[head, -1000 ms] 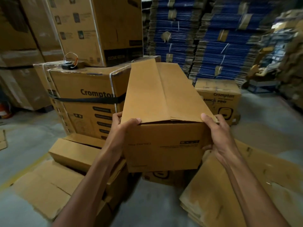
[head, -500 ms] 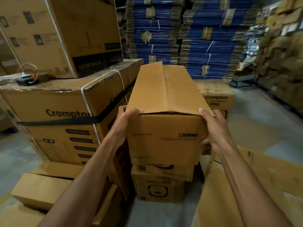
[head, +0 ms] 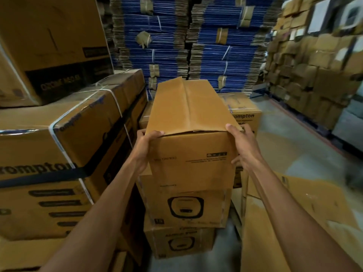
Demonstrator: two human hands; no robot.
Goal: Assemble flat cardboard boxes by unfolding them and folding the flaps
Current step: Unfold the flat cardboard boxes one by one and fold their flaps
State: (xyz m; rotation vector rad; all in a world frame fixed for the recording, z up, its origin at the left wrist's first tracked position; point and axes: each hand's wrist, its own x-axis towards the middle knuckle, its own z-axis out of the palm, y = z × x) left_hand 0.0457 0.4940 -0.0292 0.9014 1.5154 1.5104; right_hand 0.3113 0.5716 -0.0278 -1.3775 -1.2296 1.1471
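Box point(head: 188, 165): between the grips, long axis pointing away.
Left grip point(head: 146, 147): clasps near left corner.
Right grip point(head: 243, 146): clasps near right corner — equally near.

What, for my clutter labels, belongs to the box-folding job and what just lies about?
Job: held box, left hand, right hand, flat cardboard sheets.
Lying about: strapped Crompton carton, blue bundled stacks.

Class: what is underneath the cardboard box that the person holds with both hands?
Under the held box stands a stack of two printed boxes, an upper box and a lower box. The held box covers the upper box's top, so contact between them cannot be seen.
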